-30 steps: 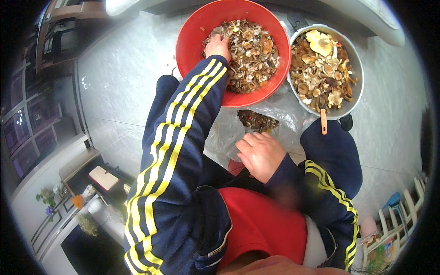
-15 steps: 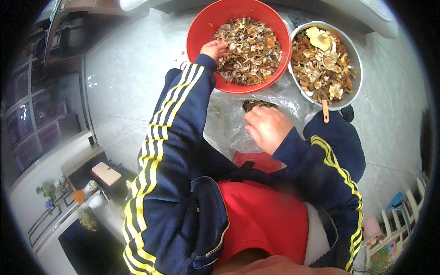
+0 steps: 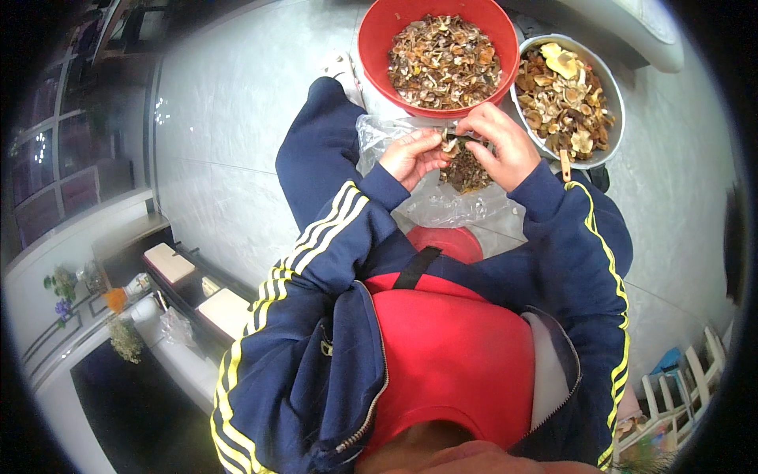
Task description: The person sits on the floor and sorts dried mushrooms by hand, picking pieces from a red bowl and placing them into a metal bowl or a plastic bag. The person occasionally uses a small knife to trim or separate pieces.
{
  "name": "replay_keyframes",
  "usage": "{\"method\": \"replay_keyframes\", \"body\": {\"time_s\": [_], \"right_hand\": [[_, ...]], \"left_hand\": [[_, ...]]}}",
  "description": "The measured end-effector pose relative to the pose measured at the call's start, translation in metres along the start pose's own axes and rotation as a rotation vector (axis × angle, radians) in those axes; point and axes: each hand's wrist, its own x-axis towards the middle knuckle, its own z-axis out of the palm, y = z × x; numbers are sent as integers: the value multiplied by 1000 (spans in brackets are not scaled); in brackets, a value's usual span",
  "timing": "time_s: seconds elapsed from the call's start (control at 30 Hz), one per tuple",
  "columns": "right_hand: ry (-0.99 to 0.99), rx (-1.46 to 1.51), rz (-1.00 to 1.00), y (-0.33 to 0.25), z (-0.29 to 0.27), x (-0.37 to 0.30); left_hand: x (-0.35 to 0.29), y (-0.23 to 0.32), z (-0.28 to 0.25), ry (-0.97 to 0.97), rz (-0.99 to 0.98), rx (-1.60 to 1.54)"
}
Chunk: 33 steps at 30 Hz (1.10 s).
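Note:
Between my hands is a small pale mushroom (image 3: 451, 147), with the fingertips of my left hand (image 3: 414, 159) pinched on it. My right hand (image 3: 505, 148) meets it from the other side, thumb and fingers closed; a thin dark thing shows there, too small to name. Both hands are over a clear plastic bag (image 3: 450, 203) spread on the floor, where a heap of dark brown scraps (image 3: 467, 172) lies. Just beyond stands a red basin (image 3: 376, 49) holding many sliced-looking brown and cream mushrooms (image 3: 444, 62).
Right of the basin is a silver pot (image 3: 618, 101) of larger mushrooms with a yellow piece (image 3: 559, 60) on top; an orange-tan clip-like handle (image 3: 565, 164) hangs at its near rim. My legs (image 3: 322, 146) flank the bag. A white rack (image 3: 695, 379) stands at the lower right.
My left hand has come back from the red basin to the bag and now pinches a mushroom. My right hand has risen slightly and closed beside it. The view has shifted.

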Motion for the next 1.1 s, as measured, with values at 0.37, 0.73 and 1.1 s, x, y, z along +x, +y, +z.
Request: {"method": "replay_keyframes", "body": {"time_s": [0.37, 0.73, 1.1], "right_hand": [[-233, -45, -96, -1, 14, -19], [-358, 694, 457, 35, 29, -37], [-404, 641, 359, 26, 32, -43]], "left_hand": [[-30, -33, 4, 20, 4, 136], [-59, -48, 12, 209, 431, 772], [-61, -45, 17, 112, 466, 892]]}}
